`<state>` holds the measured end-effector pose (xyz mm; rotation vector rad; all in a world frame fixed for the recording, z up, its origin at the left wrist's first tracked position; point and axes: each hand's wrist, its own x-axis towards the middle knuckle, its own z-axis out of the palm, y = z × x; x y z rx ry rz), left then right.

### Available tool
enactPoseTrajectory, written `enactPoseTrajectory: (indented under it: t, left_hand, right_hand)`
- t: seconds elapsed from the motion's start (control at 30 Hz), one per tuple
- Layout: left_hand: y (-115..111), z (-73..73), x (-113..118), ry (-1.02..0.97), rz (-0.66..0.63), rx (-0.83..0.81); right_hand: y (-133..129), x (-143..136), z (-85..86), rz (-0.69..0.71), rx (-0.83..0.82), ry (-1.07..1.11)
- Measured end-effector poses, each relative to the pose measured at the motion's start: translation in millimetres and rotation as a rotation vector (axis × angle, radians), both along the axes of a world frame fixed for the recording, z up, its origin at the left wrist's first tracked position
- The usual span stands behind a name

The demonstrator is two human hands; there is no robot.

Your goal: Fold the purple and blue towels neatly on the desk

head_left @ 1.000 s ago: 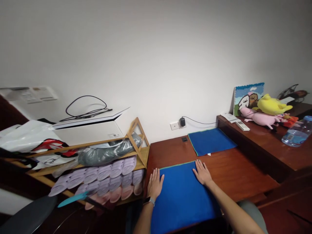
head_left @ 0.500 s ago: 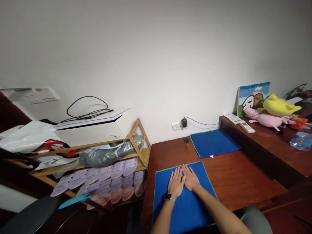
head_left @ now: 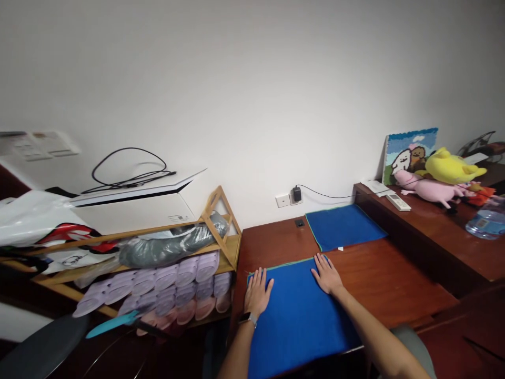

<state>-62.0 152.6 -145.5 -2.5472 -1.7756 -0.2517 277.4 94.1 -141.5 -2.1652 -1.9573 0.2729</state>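
A blue cloth with a green edge lies flat on the brown wooden desk, its near edge at the desk's front. On its far left corner rests my left hand, palm down with the fingers apart and a watch on the wrist. At the far right corner lies my right hand, also palm down and spread. Neither hand holds anything. A second blue cloth is spread behind, against the wall, with a small white tag on its near edge.
Left of the desk stands a wooden rack with purple slippers and a white box. On the raised right ledge are a remote, plush toys, a picture and a water bottle. A black plug sits in the wall socket.
My hands were side by side at the middle of the cloth's far edge. They have slid apart, the left hand to the left corner and the right hand to the right corner.
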Motion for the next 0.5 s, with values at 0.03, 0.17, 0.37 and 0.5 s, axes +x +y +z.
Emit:
enactPoseTrajectory:
  t: [0.03, 0.17, 0.37, 0.5]
  left_hand:
    - [2.2, 0.4, -2.0, 0.001, -0.005, -0.002]
    - [1.2, 8.8, 9.7, -0.01, -0.02, -0.024]
    - [-46.3, 9.3, 69.1, -0.096, -0.233, 0.022]
    - [-69.6, 4.0, 79.7, -0.063, -0.28, -0.059]
  right_hand:
    - [1.0, 2.1, 2.1, 0.005, -0.004, -0.003]
    - [3.7, -12.3, 14.1, -0.005, -0.034, -0.01]
    - [-19.2, -88.1, 4.7, 0.174, 0.117, 0.035]
    - [-35.7, -105.3, -7.6, 0.232, 0.065, 0.066]
